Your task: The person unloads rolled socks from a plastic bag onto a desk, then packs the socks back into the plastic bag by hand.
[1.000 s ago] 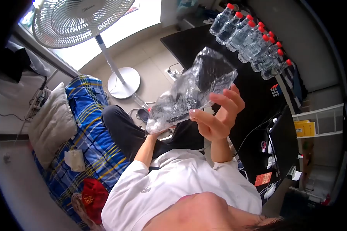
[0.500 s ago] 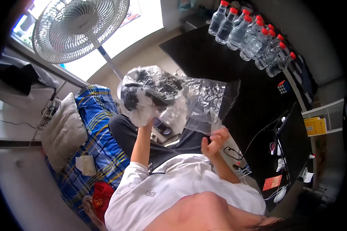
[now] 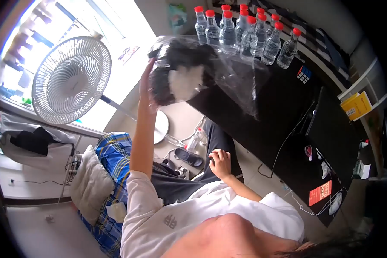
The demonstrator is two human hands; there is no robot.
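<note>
My left hand (image 3: 147, 84) is raised at arm's length, gripping the near side of a clear plastic bag (image 3: 241, 81). Inside the bag is a black-and-white fluffy thing (image 3: 187, 81), perhaps a plush toy; creased plastic blurs its shape. The bag's loose end hangs to the right, over the dark table. Most of the left fingers are hidden behind the bag. My right hand (image 3: 221, 164) lies on my dark-trousered leg, holding nothing, its fingers apart and slightly bent.
Several red-capped bottles (image 3: 249, 41) stand along the dark table's (image 3: 262, 137) far edge, near a Rubik's cube (image 3: 304, 75) and a laptop (image 3: 331, 131). At left are a standing fan (image 3: 72, 80) and a bed with a cushion (image 3: 91, 173). A slipper (image 3: 188, 157) and bottles lie on the floor.
My left hand has lifted the bag up and away from my lap. My right hand has left the bag's loose end and come down onto my leg. The view has tilted up.
</note>
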